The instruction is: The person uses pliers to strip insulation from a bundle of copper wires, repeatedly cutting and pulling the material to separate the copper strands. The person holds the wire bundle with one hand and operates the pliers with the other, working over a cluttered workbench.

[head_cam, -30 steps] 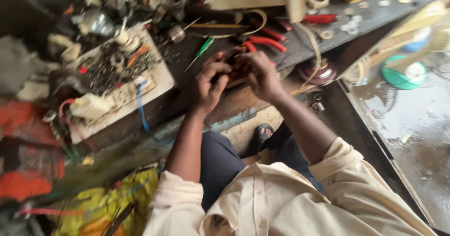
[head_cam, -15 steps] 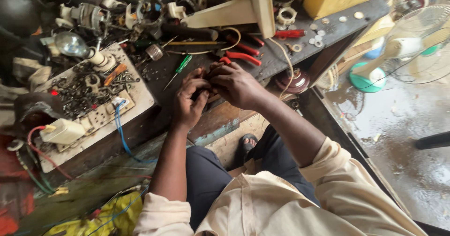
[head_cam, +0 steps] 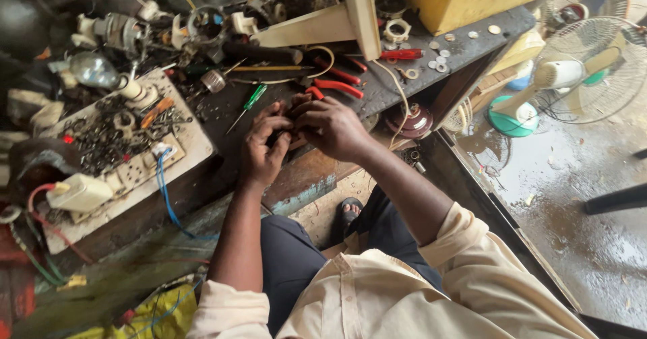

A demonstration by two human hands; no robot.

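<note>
Left hand [head_cam: 264, 151], right hand [head_cam: 330, 127]: fingers [head_cam: 273, 120] pinch small dark part [head_cam: 280, 137]. Slip risk: part drops off worktop [head_cam: 303, 177] edge below fingers.

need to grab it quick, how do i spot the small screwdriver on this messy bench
Start at the person's left hand at the front edge of the dark workbench. Just above that hand lies the screwdriver, slanting, its thin metal shaft pointing down-left. Its green handle marks it out from the red-handled pliers to its right.
</note>
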